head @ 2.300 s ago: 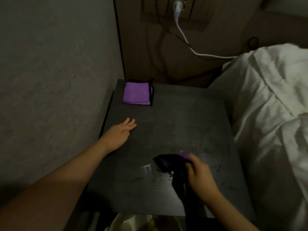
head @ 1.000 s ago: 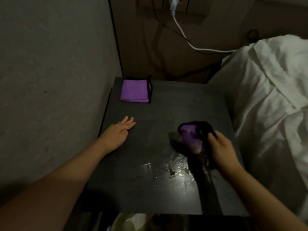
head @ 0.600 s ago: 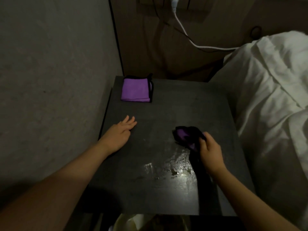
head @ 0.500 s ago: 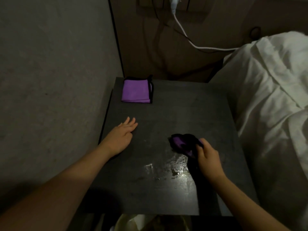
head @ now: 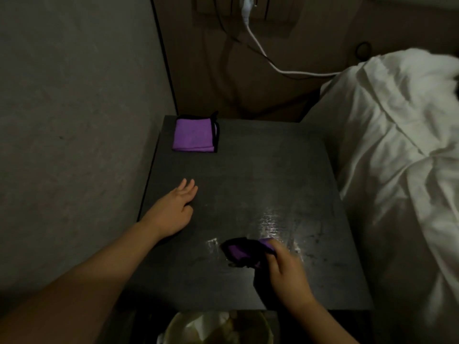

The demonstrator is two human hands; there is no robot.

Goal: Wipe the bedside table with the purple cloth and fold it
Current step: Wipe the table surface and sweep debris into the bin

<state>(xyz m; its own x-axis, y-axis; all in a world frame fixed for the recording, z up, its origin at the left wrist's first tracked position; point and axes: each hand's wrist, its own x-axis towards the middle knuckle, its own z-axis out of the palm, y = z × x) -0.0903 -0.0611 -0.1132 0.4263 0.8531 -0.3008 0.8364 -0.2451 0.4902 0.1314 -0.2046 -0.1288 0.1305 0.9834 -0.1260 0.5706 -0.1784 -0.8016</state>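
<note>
My right hand (head: 285, 274) grips a bunched purple cloth (head: 242, 252) with dark edging and presses it on the dark bedside table (head: 248, 175) near the front edge. A wet, shiny streak lies on the tabletop just behind and right of the cloth. Flat on the table's left side rests my left hand (head: 171, 212), fingers apart, holding nothing. A second purple cloth (head: 195, 136), folded into a square, lies at the table's back left corner.
A grey wall (head: 74, 120) runs along the table's left side. White bedding (head: 397, 157) borders the right side. A white cable (head: 268, 60) hangs from a plug on the back wall. A lined bin (head: 218, 327) stands below the front edge.
My right hand has dragged the bunched cloth from the table's right middle back toward the front edge and leftward, leaving a wet streak. My left hand has stayed put.
</note>
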